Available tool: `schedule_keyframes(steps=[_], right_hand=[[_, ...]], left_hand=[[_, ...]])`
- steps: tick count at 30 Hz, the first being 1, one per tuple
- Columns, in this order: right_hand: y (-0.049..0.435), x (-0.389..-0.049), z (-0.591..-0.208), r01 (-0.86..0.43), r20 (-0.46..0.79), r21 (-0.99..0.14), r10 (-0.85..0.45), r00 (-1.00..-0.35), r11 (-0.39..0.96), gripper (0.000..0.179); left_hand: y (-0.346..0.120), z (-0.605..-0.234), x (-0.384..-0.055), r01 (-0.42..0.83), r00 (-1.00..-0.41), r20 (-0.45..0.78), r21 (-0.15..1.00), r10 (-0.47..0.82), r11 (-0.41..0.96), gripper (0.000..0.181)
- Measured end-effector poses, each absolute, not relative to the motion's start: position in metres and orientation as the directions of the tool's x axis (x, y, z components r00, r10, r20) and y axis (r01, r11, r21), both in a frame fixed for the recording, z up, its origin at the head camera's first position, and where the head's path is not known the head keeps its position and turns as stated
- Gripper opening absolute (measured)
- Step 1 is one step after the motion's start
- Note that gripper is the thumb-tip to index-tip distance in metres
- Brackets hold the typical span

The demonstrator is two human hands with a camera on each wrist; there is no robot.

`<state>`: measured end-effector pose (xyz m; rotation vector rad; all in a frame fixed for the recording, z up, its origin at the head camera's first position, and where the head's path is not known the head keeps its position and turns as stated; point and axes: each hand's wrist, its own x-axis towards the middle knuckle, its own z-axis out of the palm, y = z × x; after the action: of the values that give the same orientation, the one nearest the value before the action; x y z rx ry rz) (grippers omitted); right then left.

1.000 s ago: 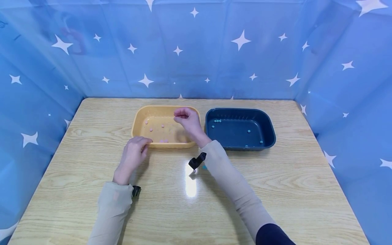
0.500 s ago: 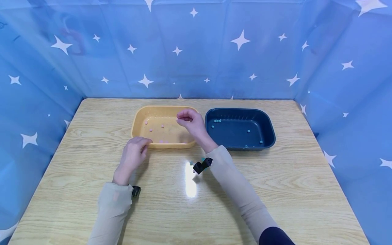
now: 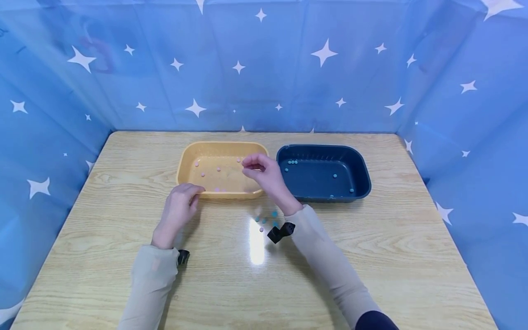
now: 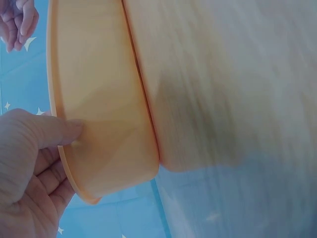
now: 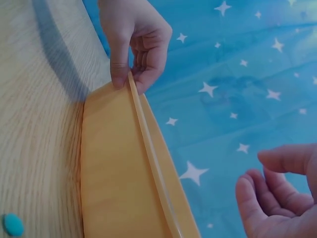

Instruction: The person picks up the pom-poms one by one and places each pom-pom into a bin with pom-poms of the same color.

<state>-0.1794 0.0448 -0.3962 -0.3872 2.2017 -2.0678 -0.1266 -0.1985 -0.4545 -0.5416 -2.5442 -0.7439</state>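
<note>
My left hand (image 3: 180,201) grips the near-left rim of a yellow plastic tub (image 3: 233,195); in the left wrist view the thumb (image 4: 62,131) presses the outer wall and the fingers lie behind the rim. Over the tub's right side hovers my right hand (image 3: 268,176). Its thumb and fingers are apart with nothing visible between them in the right wrist view. Several small round pink pieces lie in the tub, one pink piece (image 3: 238,160) just left of the right fingertips. Below the right wrist, several small teal pieces (image 3: 274,214) and one pink piece (image 3: 261,229) lie on the table.
A dark blue tub (image 3: 315,178) stands right of the yellow one, with several teal pieces inside. Both rest on the wood-grain table (image 3: 412,238), with a starry blue curtain (image 3: 264,82) behind and at the sides.
My right hand has drawn back right and toward me, its fingers parting. A pink piece now shows in the tub beside them. More table pieces are uncovered. The left hand stays put.
</note>
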Motion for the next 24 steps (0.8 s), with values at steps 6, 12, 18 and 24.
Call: schedule_keyframes(steps=[6, 12, 18, 24], right_hand=[[0.053, -0.171, -0.396, -0.120, 0.096, -0.990, -0.277, -0.956, 0.070, 0.016], [0.060, -0.164, -0.398, -0.121, 0.085, -0.988, -0.311, -0.947, 0.100, 0.016], [0.066, -0.158, -0.400, -0.102, 0.059, -0.988, -0.326, -0.944, 0.118, 0.018], [0.072, -0.151, -0.404, -0.106, 0.051, -0.984, -0.340, -0.939, 0.145, 0.017]], left_hand=[[-0.198, -0.454, -0.127, 0.478, -0.826, 0.508, 0.406, 0.242, 0.779, 0.020], [-0.198, -0.453, -0.127, 0.479, -0.827, 0.507, 0.409, 0.243, 0.777, 0.020], [-0.198, -0.453, -0.127, 0.482, -0.824, 0.510, 0.405, 0.246, 0.777, 0.020], [-0.198, -0.453, -0.126, 0.477, -0.827, 0.507, 0.402, 0.243, 0.782, 0.020]])
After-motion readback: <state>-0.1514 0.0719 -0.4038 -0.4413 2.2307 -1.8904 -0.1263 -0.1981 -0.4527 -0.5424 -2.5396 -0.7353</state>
